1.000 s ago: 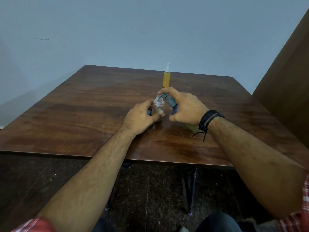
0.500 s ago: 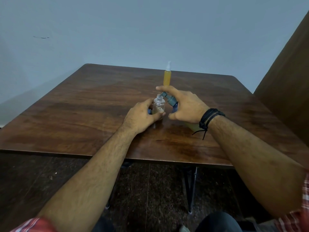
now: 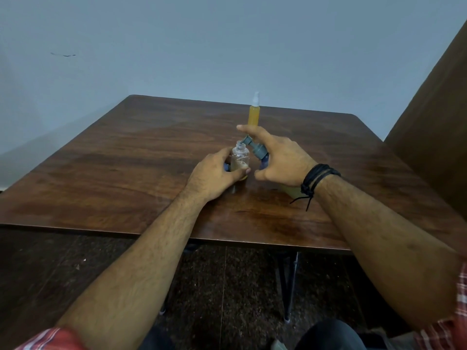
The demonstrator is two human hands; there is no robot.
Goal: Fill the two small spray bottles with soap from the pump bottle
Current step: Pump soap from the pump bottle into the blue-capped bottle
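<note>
With one capped spray bottle (image 3: 254, 114) already full of amber soap at the counter's (image 3: 126, 157) far side, the left hand (image 3: 214, 175) gripped the open, barely filled second bottle (image 3: 240, 157) while the right hand (image 3: 280, 160) clasped the tilted pump bottle (image 3: 255, 146), forefinger on its head.

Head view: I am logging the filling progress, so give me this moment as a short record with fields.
left hand: grips the small clear bottle, upright on the table, cap off
right hand: holds the pump bottle, forefinger on top of the pump head
pump spout: right over the clear bottle's open neck
clear bottle fill: a little soap at the bottom, mostly empty
second spray bottle: capped, full of amber soap, stands farther back
</note>
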